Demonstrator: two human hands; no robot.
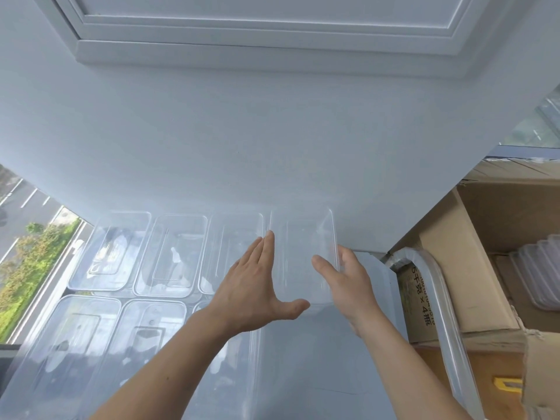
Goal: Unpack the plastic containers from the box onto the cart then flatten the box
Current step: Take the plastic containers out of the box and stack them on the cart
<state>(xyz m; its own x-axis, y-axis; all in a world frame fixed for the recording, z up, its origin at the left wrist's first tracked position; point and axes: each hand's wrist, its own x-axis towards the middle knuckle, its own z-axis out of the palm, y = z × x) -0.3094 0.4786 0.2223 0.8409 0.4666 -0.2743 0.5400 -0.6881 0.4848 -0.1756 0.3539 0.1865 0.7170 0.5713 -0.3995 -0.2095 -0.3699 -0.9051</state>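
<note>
A plain pale grey wall [242, 147] fills most of the view, matte and unmarked. Set into it along the top is a framed panel [272, 22] with stepped white mouldings, its lower rail running across and its right side slanting down. At the lower left a window [18, 225] looks down on a grey road [21, 204] with white lane markings, and beside the road runs a strip of green shrubs [30, 268] in sunlight. At the far right edge a second pane of glass [542, 128] shows blurred greenery
</note>
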